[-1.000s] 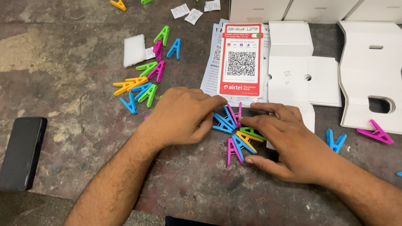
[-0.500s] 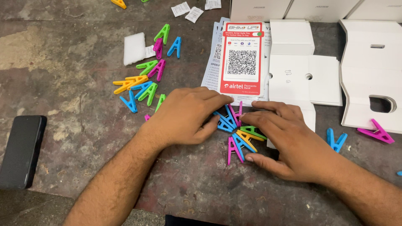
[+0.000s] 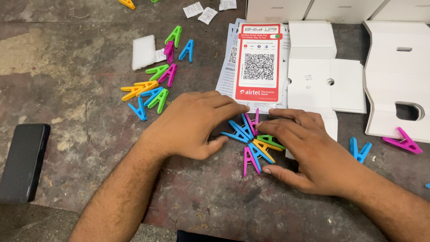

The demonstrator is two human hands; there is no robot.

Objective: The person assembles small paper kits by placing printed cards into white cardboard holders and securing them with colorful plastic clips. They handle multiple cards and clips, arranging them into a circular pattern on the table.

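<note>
- Red-and-white card point(image 3: 257, 62), upright rectangle with a square code pattern, top centre, lying on a stack of pale printed leaflets point(image 3: 227, 67).
- White flattened cartons point(image 3: 322, 83), just right of the card.
- White boxes point(image 3: 313, 6), along the top edge.
- Small white sachets point(image 3: 202, 11), top centre-left.
- Black phone point(image 3: 22, 161), dark screen, far left on the tabletop.

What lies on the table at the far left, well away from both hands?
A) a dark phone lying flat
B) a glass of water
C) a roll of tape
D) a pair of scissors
A: a dark phone lies flat near the table's left edge, while the left hand and right hand are gathered around the small pile of coloured clips in the middle.
</note>
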